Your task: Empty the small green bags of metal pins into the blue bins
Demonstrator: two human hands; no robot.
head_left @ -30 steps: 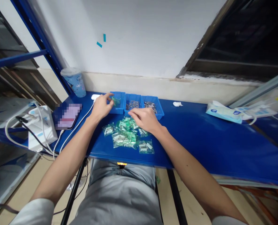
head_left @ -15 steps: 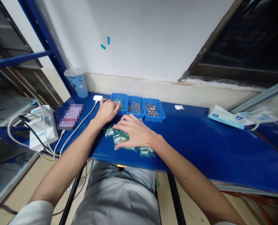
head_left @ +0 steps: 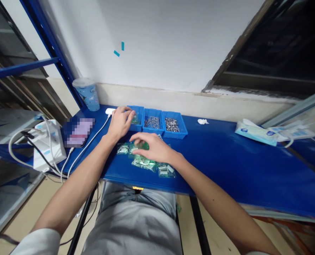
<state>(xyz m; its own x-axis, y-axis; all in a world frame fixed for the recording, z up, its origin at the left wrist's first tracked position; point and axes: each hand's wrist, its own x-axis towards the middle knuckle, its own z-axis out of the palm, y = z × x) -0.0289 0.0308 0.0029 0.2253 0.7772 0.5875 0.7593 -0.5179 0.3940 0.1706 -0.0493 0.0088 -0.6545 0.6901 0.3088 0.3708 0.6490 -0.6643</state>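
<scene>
Compared with the earlier frame, the right hand (head_left: pixel 159 148) arches where it spreads flat before, uncovering more of the green packets (head_left: pixel 144 163). These lie on the table (head_left: pixel 213 163), beneath and to the left of its palm, which is nearer than the left hand (head_left: pixel 119 124); the pile has no clear long axis. The right grip is half curled, its hold uncertain. Beyond, the left grip curls at the left bin (head_left: pixel 136 127), contents undeterminable.

Green-tinted packets (head_left: pixel 144 163), solid blue bins (head_left: pixel 182 131), blue cup (head_left: pixel 90 96) patterned with white snowflake shapes
</scene>
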